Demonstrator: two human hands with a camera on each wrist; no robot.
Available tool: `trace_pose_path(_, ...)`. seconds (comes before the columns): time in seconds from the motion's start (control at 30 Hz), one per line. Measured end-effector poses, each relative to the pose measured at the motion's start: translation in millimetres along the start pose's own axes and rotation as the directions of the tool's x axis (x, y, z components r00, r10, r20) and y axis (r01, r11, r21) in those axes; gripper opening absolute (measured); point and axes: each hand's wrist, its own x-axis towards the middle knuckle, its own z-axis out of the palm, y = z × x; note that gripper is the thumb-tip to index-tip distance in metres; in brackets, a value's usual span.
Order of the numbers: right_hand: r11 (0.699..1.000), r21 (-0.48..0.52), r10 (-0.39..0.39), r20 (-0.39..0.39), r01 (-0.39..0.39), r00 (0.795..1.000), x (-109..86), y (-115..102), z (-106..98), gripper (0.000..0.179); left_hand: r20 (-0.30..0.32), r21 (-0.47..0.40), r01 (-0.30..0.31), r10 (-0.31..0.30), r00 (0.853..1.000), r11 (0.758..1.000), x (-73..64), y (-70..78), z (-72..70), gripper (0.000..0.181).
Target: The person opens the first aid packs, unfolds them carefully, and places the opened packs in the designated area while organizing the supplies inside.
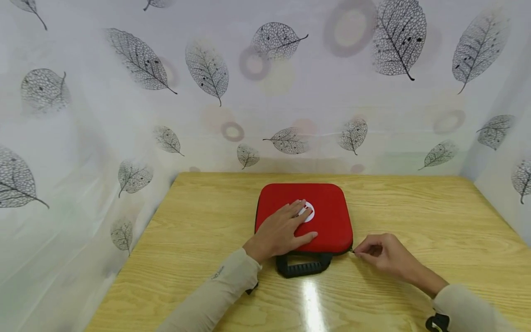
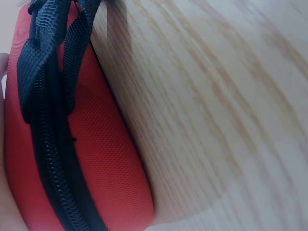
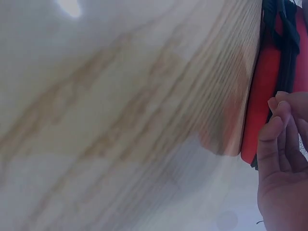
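Note:
A red zippered case [image 1: 332, 203] with a white round mark on its lid lies flat on the table, its black handle [image 1: 304, 269] facing me. My left hand [image 1: 280, 232] rests on the lid with fingers spread, partly covering the mark. At the near right corner, my right hand [image 1: 386, 256] pinches the small zipper pull [image 1: 352, 250] between thumb and fingertips. The left wrist view shows the case's black zipper [image 2: 54, 149] with its teeth closed along the side and a handle strap [image 2: 36, 72] across it. In the right wrist view, the fingertips hide the pull.
The case stands on a light wood-grain table [image 1: 199, 207]. A whitish sheet [image 1: 298, 101] printed with dark leaves hangs behind the table and along both sides. Light glares off the tabletop in front of the handle.

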Motion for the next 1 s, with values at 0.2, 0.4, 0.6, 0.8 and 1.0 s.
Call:
trace_pose_path(0.2,1.000,-0.003,-0.020,-0.012,0.020,1.000,-1.7,-3.6,3.5,0.014,0.001,0.011,-0.007,0.007,1.000,1.000,0.3,1.2,-1.5,0.071)
trace_pose_path(0.4,0.999,0.010,-0.053,0.004,0.053,0.999,-1.0,-5.8,10.3,0.016,0.003,0.024,-0.006,0.006,1.000,1.000,0.8,1.2,-1.7,0.072)
trace_pose_path(0.6,0.997,0.032,-0.066,-0.014,0.067,0.998,-1.9,-6.3,14.5,0.016,0.001,0.020,-0.005,0.005,1.000,1.000,-0.9,-0.6,0.1,0.072)
trace_pose_path(0.8,0.995,0.045,-0.093,-0.016,0.094,0.995,0.5,-10.4,23.6,0.016,0.004,0.027,-0.005,0.005,1.000,1.000,-2.4,-1.6,-1.2,0.072)
trace_pose_path(1.0,0.993,0.057,-0.104,-0.012,0.105,0.994,4.8,-14.9,31.2,0.014,-0.005,0.028,-0.020,0.021,1.000,0.999,-0.3,-1.6,0.1,0.072)
